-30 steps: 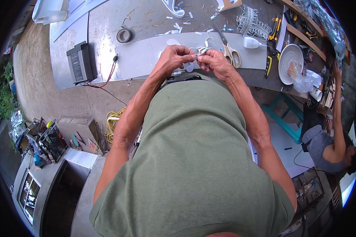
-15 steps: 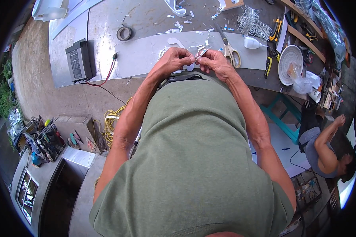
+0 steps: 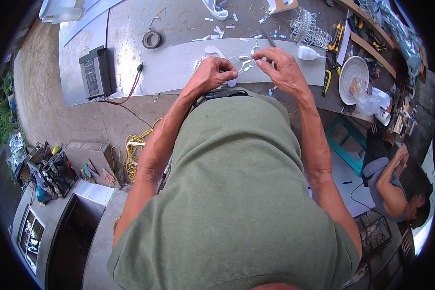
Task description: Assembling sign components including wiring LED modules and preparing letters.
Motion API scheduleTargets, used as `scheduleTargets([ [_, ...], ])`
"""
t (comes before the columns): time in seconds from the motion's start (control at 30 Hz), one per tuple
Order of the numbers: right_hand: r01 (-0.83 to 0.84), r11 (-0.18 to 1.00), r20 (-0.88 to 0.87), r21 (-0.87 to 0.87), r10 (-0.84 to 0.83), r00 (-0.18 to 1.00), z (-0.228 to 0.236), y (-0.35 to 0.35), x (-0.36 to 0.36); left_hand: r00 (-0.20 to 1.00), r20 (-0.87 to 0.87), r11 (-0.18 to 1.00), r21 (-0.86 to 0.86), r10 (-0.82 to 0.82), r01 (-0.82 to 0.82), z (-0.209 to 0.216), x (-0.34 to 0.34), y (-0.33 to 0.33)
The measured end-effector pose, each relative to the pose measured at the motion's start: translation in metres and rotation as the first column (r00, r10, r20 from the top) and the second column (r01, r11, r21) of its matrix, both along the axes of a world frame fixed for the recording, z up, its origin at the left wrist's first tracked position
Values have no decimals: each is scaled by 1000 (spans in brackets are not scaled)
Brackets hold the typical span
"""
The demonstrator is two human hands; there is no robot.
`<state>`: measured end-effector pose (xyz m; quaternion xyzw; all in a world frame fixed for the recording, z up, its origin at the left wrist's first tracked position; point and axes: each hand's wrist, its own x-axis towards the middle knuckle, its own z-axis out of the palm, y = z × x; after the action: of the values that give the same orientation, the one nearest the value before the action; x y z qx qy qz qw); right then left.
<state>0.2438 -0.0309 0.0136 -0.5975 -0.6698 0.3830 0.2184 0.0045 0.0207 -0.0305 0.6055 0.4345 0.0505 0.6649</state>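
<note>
My left hand [image 3: 214,74] is closed in a pinch over the near part of the grey sheet [image 3: 169,65]. Its fingertips grip a thin white wire, part of a string of small white LED modules [image 3: 247,62] that loops between both hands. My right hand [image 3: 282,72] is a little farther to the right, thumb and forefinger pinched at the string's right end. Exactly what lies between those fingertips is too small to make out. A flat white curved piece [image 3: 214,50] rests on the sheet beyond my left hand. Scissors [image 3: 267,37] are mostly hidden behind my right hand.
A roll of dark tape [image 3: 152,40] and a black power box [image 3: 95,73] with leads are on the left. Rightward lie a bundle of white wired modules [image 3: 307,29], a yellow-black cutter [image 3: 327,82] and a round white basket [image 3: 345,79]. Another person [image 3: 391,186] sits at far right.
My right hand has come away from my left, moving right and outward, and now covers the scissors' handles. The string spans the gap. My left hand stays nearly still.
</note>
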Motion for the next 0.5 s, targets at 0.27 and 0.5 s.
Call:
scheduleTargets([
  [0.27,-466,883,245,-52,464,851,-29,27,-15,997,-72,970,237,-36,52,1,3,-3],
  [0.5,-358,917,-76,-177,350,934,-35,38,-7,997,-71,961,274,-11,30,4,2,-4],
])
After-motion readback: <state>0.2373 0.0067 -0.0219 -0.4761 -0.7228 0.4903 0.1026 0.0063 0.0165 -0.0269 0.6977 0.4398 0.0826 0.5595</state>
